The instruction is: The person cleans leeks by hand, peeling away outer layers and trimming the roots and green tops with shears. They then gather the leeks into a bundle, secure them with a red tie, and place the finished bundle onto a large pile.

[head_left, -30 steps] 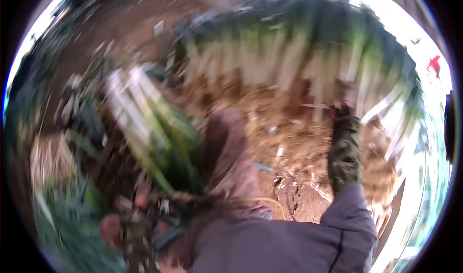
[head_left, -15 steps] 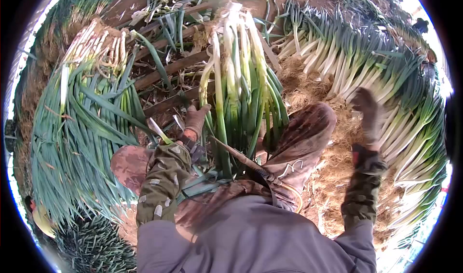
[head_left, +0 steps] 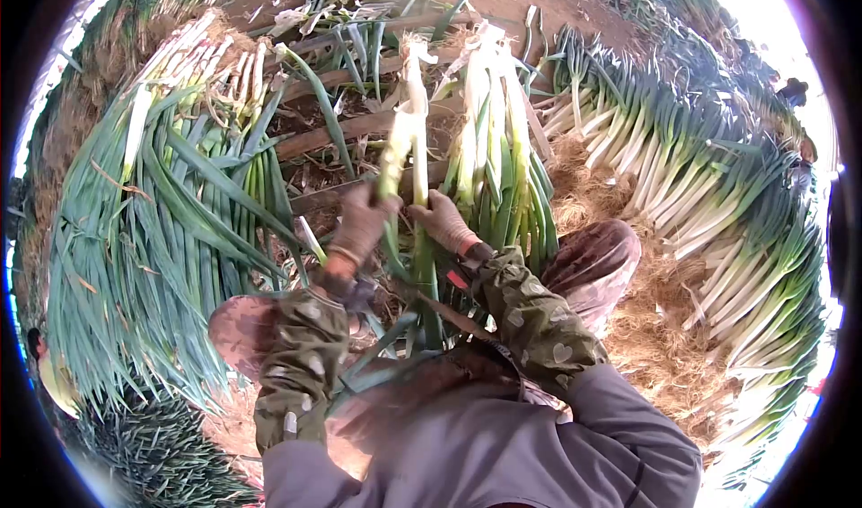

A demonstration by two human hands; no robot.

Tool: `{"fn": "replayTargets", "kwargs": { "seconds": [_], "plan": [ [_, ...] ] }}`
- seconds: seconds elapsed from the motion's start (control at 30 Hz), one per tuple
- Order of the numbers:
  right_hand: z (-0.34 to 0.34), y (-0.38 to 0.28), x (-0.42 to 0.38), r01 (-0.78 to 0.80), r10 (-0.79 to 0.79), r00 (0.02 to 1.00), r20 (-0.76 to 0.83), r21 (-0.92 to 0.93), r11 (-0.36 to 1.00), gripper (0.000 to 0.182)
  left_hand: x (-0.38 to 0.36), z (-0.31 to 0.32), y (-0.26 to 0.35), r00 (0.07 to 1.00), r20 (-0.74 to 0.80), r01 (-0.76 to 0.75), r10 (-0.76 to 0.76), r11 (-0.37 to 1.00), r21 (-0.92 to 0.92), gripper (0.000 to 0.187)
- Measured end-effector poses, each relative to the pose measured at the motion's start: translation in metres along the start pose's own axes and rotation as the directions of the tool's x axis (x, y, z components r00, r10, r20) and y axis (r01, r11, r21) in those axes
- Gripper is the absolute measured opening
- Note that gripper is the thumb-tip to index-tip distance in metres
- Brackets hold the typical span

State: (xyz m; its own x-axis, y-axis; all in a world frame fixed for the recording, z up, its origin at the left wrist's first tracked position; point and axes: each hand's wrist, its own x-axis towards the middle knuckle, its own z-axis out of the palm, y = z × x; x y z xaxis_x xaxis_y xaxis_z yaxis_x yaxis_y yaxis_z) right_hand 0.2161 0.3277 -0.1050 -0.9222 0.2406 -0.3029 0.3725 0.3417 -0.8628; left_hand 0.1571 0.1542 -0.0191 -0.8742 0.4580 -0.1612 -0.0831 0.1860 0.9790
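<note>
Between the last frame and now, the right hand [head_left: 444,223] has come in from the row of leeks [head_left: 682,176] on the right to the middle, and two leek stalks [head_left: 415,118] stand apart from the near-centre bundle [head_left: 489,113]. At left, a heap of long green leaves [head_left: 153,239] droops toward the near side, its stringy roots [head_left: 211,41] at the far end. Next, the left hand [head_left: 362,225], slightly blurred, is clenched round the two stalks' lower part; beside it, the right hand's fingers touch their right side, though I can't tell how firmly they close. They look light, firm at the white shank, floppy and maybe slick in the leaves; the shank seems the safest hold, since leaves could tear. Rightward come the bundle's smooth, pale shafts, then matted, straw-like roots [head_left: 642,346] edging the fanned row
</note>
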Motion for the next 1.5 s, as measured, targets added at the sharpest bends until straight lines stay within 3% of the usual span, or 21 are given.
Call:
{"fn": "replayTargets", "kwargs": {
  "seconds": [0.07,0.13,0.17,0.2,0.23,0.27,0.33,0.4,0.43,0.5,0.6,0.63,0.67,0.73,0.93,0.97,1.07,1.17,1.23,1.37,1.5],
  "plan": [
    [-0.01,0.014,0.005,-0.049,0.05,0.992,-0.119,0.011,0.999,0.044,0.033,-0.051,0.02,0.956,-0.255,0.173,-0.145,0.981,0.092,0.043],
    [-0.02,0.009,-0.004,-0.035,0.025,0.979,-0.204,-0.047,0.998,0.044,0.07,-0.101,0.034,0.933,-0.353,0.118,-0.066,0.985,0.127,0.047],
    [-0.02,0.006,-0.007,-0.036,0.019,0.977,-0.215,-0.077,0.996,0.044,0.091,-0.124,0.032,0.884,-0.456,0.185,0.099,0.823,0.537,0.044],
    [-0.018,0.002,-0.01,-0.035,0.011,0.975,-0.221,-0.106,0.994,0.044,0.097,-0.131,0.042,0.831,-0.471,0.289,0.296,0.494,0.82,0.041],
    [-0.017,-0.002,-0.014,-0.034,-0.003,0.967,-0.256,-0.14,0.99,0.042,0.099,-0.128,0.044,0.828,-0.424,0.179,0.368,0.544,0.82,0.04],
    [-0.016,-0.006,-0.014,-0.049,0.008,0.966,-0.257,-0.153,0.987,0.043,0.1,-0.12,0.042,0.817,-0.377,0.065,0.436,0.58,0.812,0.038],
    [-0.01,-0.019,-0.02,-0.088,0.041,0.966,-0.257,-0.176,0.981,0.043,0.065,-0.069,0.076,0.949,-0.162,-0.099,0.271,0.743,0.662,0.036],
    [-0.008,-0.032,-0.025,-0.044,0.005,0.975,-0.22,-0.174,0.984,0.038,0.062,-0.031,0.018,0.961,0.275,-0.173,-0.002,0.775,0.608,0.052],
    [-0.007,-0.035,-0.026,-0.001,-0.029,0.981,-0.19,-0.157,0.988,0.035,0.055,-0.006,0.0,0.921,0.276,0.086,-0.275,0.835,0.544,0.05],
    [-0.008,-0.038,-0.033,0.178,-0.181,0.981,-0.068,-0.041,0.983,0.024,0.041,0.021,-0.027,0.946,0.205,0.182,-0.25,0.936,0.302,0.042],
    [-0.039,-0.042,-0.04,0.167,-0.167,0.986,0.016,-0.207,0.964,0.025,0.042,0.022,-0.036,0.951,0.228,0.207,-0.21,0.978,0.038,0.024],
    [-0.049,-0.042,-0.042,0.09,-0.139,0.976,-0.166,-0.269,0.959,0.027,0.047,0.016,-0.03,0.931,0.221,0.288,-0.291,0.956,0.045,0.021],
    [-0.056,-0.024,-0.034,-0.085,0.01,0.951,-0.308,-0.229,0.97,0.029,0.047,0.011,-0.026,0.958,0.164,0.248,-0.233,0.966,-0.078,0.02],
    [-0.06,0.001,-0.021,-0.197,0.004,0.893,-0.45,-0.383,0.902,0.032,0.054,-0.005,-0.003,0.963,0.001,0.268,-0.27,0.957,-0.114,0.021],
    [-0.026,-0.003,0.013,-0.383,0.138,0.825,-0.548,-0.362,0.85,0.051,0.089,-0.062,0.0,0.99,-0.141,-0.004,-0.025,0.979,-0.203,0.02],
    [-0.016,0.015,0.024,-0.311,0.039,0.83,-0.556,-0.403,0.861,0.053,0.086,-0.059,-0.003,0.989,-0.128,0.042,-0.074,0.971,-0.237,0.019],
    [-0.012,-0.035,0.012,-0.243,0.157,0.951,-0.266,-0.332,0.911,0.043,0.082,-0.044,-0.017,0.995,-0.098,0.016,-0.026,0.994,-0.107,0.02],
    [0.006,-0.04,0.018,0.076,-0.127,0.979,-0.161,-0.291,0.954,0.038,0.069,-0.042,-0.002,0.997,-0.067,0.045,-0.044,0.999,0.016,0.023],
    [0.018,-0.051,0.026,0.216,-0.232,0.965,-0.119,-0.139,0.967,0.036,0.068,-0.041,-0.01,0.992,-0.105,-0.083,0.072,0.991,-0.103,0.024],
    [0.01,-0.078,0.074,0.135,-0.153,0.983,-0.1,-0.164,0.977,0.042,0.075,-0.062,-0.021,0.989,-0.124,0.054,-0.077,0.982,-0.179,0.024],
    [-0.02,-0.115,0.068,0.224,-0.234,0.972,-0.031,-0.189,0.956,0.052,0.068,-0.067,-0.017,0.998,-0.062,0.015,-0.032,0.966,-0.257,0.028]
  ]
}}
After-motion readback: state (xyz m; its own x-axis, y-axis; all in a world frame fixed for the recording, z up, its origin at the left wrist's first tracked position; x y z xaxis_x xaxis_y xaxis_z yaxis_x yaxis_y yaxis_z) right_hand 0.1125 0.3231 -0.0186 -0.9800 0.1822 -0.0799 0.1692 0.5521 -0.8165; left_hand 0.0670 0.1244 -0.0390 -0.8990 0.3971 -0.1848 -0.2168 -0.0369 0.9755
